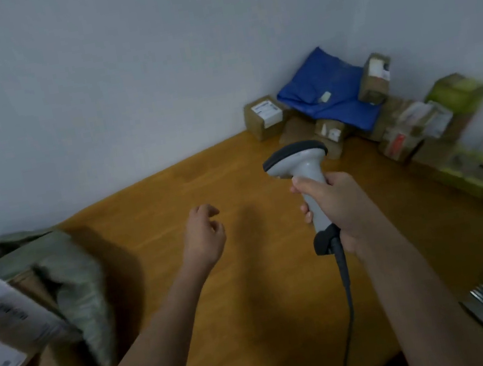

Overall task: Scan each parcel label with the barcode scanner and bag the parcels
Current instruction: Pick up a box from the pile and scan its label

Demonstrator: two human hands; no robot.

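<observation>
The right hand is gripping the scanner, aiming toward the parcels lying beyond it; the left hand, empty and loosely curled, is hovering farther from them.

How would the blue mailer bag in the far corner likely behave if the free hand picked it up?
The blue mailer looks like soft plastic, creased and draped over the boxes, so it would probably sag rather than stay flat. It looks fairly flat, so likely light. A small box leans on its right edge and might topple if the mailer is pulled out.
</observation>
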